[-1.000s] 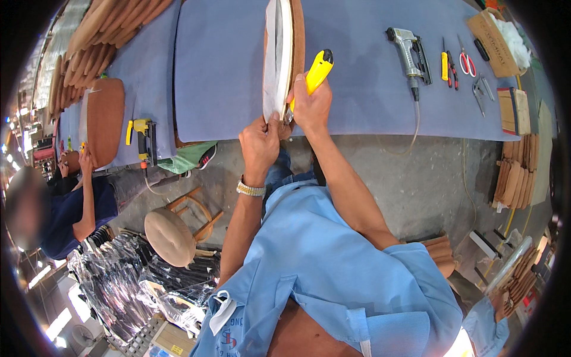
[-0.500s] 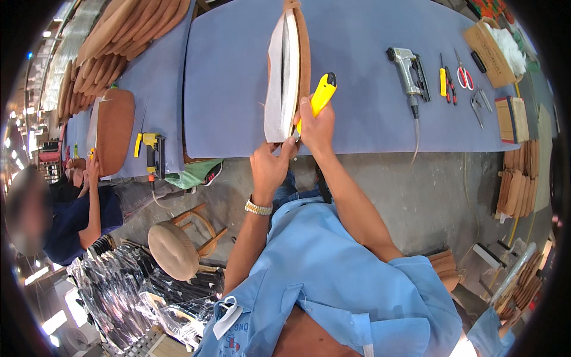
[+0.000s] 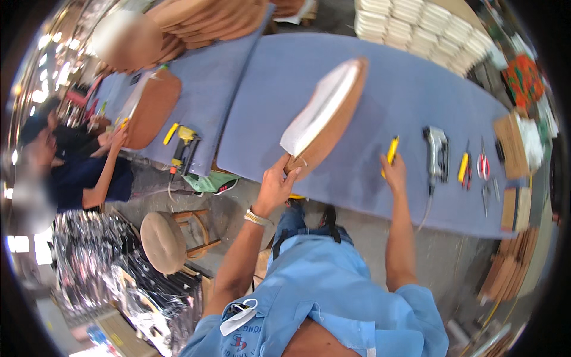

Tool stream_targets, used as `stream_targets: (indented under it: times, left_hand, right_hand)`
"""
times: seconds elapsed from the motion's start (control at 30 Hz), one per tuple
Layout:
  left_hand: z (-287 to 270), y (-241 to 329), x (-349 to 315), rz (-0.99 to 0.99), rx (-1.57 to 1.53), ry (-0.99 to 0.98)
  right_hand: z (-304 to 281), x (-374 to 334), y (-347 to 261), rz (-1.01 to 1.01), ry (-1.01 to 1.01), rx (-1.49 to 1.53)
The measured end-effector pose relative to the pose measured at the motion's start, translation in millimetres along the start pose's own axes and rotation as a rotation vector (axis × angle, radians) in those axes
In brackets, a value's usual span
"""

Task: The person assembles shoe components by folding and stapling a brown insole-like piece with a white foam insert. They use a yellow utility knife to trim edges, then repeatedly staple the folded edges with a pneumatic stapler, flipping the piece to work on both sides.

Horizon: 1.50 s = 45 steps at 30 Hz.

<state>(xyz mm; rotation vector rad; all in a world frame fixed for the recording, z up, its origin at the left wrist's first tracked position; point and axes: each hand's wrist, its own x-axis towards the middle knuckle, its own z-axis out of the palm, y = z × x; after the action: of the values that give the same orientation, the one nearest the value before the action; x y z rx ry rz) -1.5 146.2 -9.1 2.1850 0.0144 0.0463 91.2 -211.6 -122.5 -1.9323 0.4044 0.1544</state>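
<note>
Left hand (image 3: 275, 188) grasps near end of brown panel (image 3: 343, 122). Panel, pale inner side facing left, slants over blue tabletop (image 3: 267, 101), far end leaning right; cannot tell whether it touches tabletop. Right hand (image 3: 394, 174) grips yellow tool (image 3: 392, 150), right of panel and apart from it. Farther right of panel: grey air gun (image 3: 436, 149), screwdriver (image 3: 463, 169), red scissors (image 3: 483, 169), cardboard box (image 3: 510, 144). Beyond panel: white stacks (image 3: 416, 27). Left of panel: yellow air gun (image 3: 185, 138), second panel (image 3: 157, 110) near co-worker's hand (image 3: 119, 138). Lower left of panel: round stool (image 3: 163, 243).
</note>
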Motion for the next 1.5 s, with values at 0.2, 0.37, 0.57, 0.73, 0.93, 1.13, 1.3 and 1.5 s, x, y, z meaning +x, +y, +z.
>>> stream_targets:
  times: [0.2,0.37,0.57,0.73,0.93,1.13,1.3,1.5]
  left_hand:
    - [-67,-17,92,0.165,0.036,-0.167]
    - [-86,-53,131,0.294,0.061,-0.264]
    - [-102,-73,170,0.123,-0.175,-0.334]
    - [-86,-96,182,0.153,-0.138,-0.146]
    - [-64,-114,128,0.016,-0.232,-0.043]
    - [-4,-115,9,0.079,-0.119,0.081]
    - [59,-141,-30,-0.004,0.059,0.226]
    - [65,-139,-29,-0.030,0.138,0.392]
  right_hand:
    - [-104,102,35,-0.252,0.185,-0.802]
    - [-151,142,9,-0.316,0.262,-0.816]
    - [46,33,-231,-1.117,-0.154,-0.679]
    - [171,65,-301,-0.911,-0.700,-0.784]
    - [198,72,-286,-0.958,-0.973,-0.787]
    - [186,17,-138,-1.267,-0.858,-0.526]
    - [183,5,-59,-1.473,-0.716,-0.605]
    - [193,-3,-76,-1.456,-0.710,-0.557]
